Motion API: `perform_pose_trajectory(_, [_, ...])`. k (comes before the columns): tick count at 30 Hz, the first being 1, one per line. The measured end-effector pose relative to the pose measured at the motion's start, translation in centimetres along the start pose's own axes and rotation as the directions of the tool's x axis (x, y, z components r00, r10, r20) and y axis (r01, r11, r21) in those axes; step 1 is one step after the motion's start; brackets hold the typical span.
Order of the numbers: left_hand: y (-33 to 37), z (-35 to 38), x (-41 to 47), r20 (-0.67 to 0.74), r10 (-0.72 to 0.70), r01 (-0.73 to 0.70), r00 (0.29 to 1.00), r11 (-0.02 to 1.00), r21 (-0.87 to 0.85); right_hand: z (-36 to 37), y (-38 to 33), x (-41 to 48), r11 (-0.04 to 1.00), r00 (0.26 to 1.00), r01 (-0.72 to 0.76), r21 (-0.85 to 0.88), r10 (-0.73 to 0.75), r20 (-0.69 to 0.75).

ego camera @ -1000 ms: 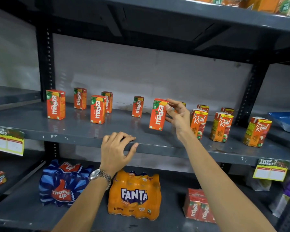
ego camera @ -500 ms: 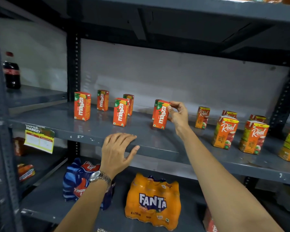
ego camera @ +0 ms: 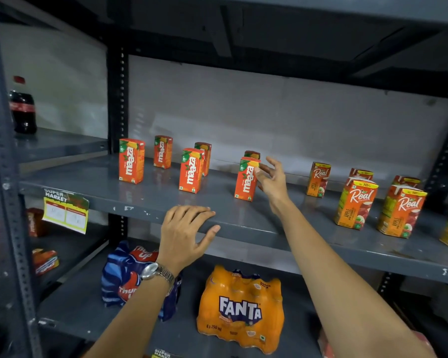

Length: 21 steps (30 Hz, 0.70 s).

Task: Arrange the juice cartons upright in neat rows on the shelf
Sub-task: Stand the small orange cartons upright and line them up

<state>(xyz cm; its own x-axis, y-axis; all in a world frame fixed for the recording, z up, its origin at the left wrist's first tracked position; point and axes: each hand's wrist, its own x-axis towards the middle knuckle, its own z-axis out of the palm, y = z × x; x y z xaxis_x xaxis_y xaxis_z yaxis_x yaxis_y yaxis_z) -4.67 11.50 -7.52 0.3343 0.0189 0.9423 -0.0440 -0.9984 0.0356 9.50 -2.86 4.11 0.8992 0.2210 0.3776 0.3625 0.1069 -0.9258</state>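
Note:
Several orange Maaza cartons stand upright in two rows on the grey shelf (ego camera: 150,202). The front row holds one at the left (ego camera: 131,161), one in the middle (ego camera: 191,170) and one further right (ego camera: 246,179). Behind them stand three more (ego camera: 162,151), (ego camera: 204,156), (ego camera: 252,154). My right hand (ego camera: 272,180) hovers just right of the rightmost front Maaza carton, fingers spread, holding nothing. My left hand (ego camera: 185,232) rests flat on the shelf's front edge, a watch on its wrist. Real apple cartons (ego camera: 355,202) stand upright to the right.
A Fanta multipack (ego camera: 239,310) and a blue Thums Up pack (ego camera: 126,280) lie on the shelf below. A cola bottle (ego camera: 22,109) stands on the neighbouring left shelf. A price tag (ego camera: 65,210) hangs from the shelf edge. Dark uprights frame the bay.
My right hand set the Maaza carton down upright in front of another one and let go, fingers now spread. The view shifted left. The left hand stayed on the shelf edge.

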Motion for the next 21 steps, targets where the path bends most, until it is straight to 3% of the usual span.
perform_pose_trajectory(7, [0.1, -0.6, 0.5, 0.04, 0.014, -0.012, 0.999, 0.999, -0.05, -0.8, 1.3, -0.7, 0.978, 0.979, -0.202, -0.046, 0.201, -0.029])
perform_pose_trajectory(9, [0.4, -1.2, 1.9, 0.046, -0.048, 0.053, 0.998, 0.992, -0.115, -1.0, 1.8, -0.6, 0.967, 0.971, -0.237, -0.095, 0.238, 0.003])
perform_pose_trajectory(11, [0.1, -1.5, 4.1, 0.025, -0.204, 0.205, 0.979, 0.967, -0.152, -0.9, 1.9, -0.5, 0.955, 0.969, -0.24, -0.174, 0.248, 0.022])
perform_pose_trajectory(14, [-3.1, -0.9, 8.2, 0.071, -0.51, 0.504, 0.858, 0.804, -0.317, 0.1, 1.5, 0.1, 0.952, 0.977, -0.185, -0.245, 0.205, 0.058])
perform_pose_trajectory(16, [-5.4, -0.4, 9.7, 0.259, -0.606, 0.649, 0.752, 0.61, -0.456, -0.3, 1.5, -0.1, 0.939, 0.969, -0.186, -0.289, 0.224, 0.105])
perform_pose_trajectory(18, [-7.9, 0.1, 10.1, 0.493, -0.558, 0.744, 0.668, 0.53, -0.408, -0.9, 1.6, -0.2, 0.922, 0.955, -0.209, -0.327, 0.264, 0.135])
perform_pose_trajectory(21, [-10.2, 0.2, 9.8, 0.766, -0.405, 0.807, 0.499, 0.54, -0.24, -1.2, 1.6, -0.1, 0.908, 0.938, -0.211, -0.362, 0.292, 0.185])
